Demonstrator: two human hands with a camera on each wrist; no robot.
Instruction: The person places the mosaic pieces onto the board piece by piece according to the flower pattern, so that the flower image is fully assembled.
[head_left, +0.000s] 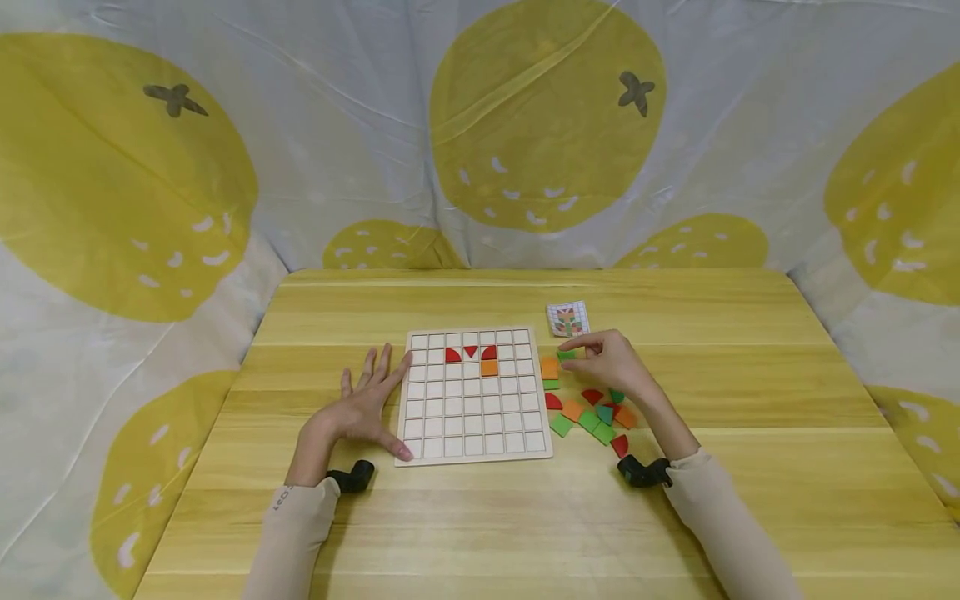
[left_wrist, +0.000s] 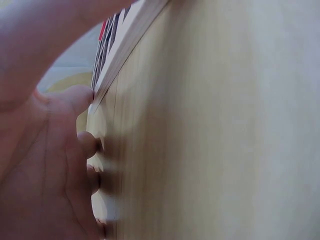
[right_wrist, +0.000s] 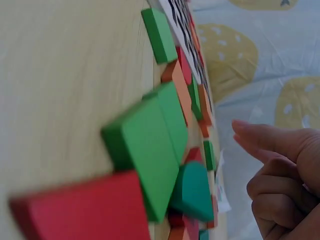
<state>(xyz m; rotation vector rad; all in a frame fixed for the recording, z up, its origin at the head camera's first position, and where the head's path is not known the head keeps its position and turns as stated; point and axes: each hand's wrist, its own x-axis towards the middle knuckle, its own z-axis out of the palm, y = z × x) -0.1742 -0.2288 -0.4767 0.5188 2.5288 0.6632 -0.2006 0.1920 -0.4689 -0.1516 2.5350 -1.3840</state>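
Note:
My left hand (head_left: pixel 356 417) lies beside the square gridded board (head_left: pixel 474 425), fingers spread. Its thumb rests at the board's lower left corner and its index fingertip touches the left edge. On the board sit two red quarter-round pieces (head_left: pixel 452 356), a red triangle (head_left: pixel 470 352) and an orange square (head_left: pixel 489 367). To the right, my right hand (head_left: pixel 603 362) hovers over a green piece (head_left: pixel 566 355), thumb and index extended with a gap between them. In the right wrist view no piece shows between these fingertips; the other fingers are curled.
Loose green squares (right_wrist: pixel 145 145), red, orange and teal pieces (right_wrist: pixel 192 190) lie scattered right of the board. A small pattern card (head_left: pixel 567 319) lies behind them. Black wrist devices (head_left: pixel 643 472) are on both wrists. A lemon-print cloth (head_left: pixel 547 117) hangs behind the wooden table (head_left: pixel 735 400).

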